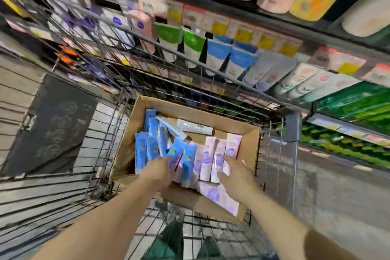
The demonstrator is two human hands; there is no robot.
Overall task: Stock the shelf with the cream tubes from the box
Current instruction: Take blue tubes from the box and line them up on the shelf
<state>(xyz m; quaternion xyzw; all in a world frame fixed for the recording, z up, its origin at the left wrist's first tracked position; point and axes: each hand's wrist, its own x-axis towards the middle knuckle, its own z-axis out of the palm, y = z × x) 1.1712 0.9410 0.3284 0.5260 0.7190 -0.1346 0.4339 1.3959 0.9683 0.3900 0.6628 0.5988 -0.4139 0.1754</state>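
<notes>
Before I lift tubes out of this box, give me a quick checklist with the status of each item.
1. Box reachable: ok. The cardboard box sits open in the wire cart.
2. Left hand on stock: ok. It is at the blue tubes.
3. Right hand on stock: ok. It rests on the lilac tubes.
4. Firm hold: cannot tell. Motion blur hides how the fingers close.
5. Tubes sorted: not ok. Several blue ones lie crossed, and a white tube lies apart.
6. Free shelf slot: cannot tell. The shelf rows in view look full.
</notes>
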